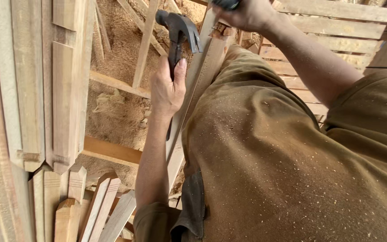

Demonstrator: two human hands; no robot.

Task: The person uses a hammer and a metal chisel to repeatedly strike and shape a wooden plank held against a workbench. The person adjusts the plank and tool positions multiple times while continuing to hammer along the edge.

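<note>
Sawdust-flecked olive-brown cloth closest to the lens, filling the lower right, most likely a bent knee, pressed against the long pale slat, seemingly to pin that slat in place. Rolled sleeve cuff at the bottom edge, bare forearm rising from it.

Next out: left hand, seen from the back, fingers curled tight round the dark handle of a claw hammer. Thumb laid straight up the handle's right side, probably for steadier aim. Grip set high up the handle, close under the head, suggesting short, controlled taps and not full swings. Hammer head above the knuckles, well clear of the fingertips, its claw pointing right, toward the slat's edge. Handle's lower end poking out below the wrist, alongside the slat.

Farther up: right hand at the top edge, closed over a dark object at the slat's far end; too cropped to tell what kind. Forearm stretched across from the right, likely bracing there.

Beyond: pointed pickets bundled at lower left, stacked notched boards along the left, loose sawdust heaped under crossed battens, slatted panel at upper right.
</note>
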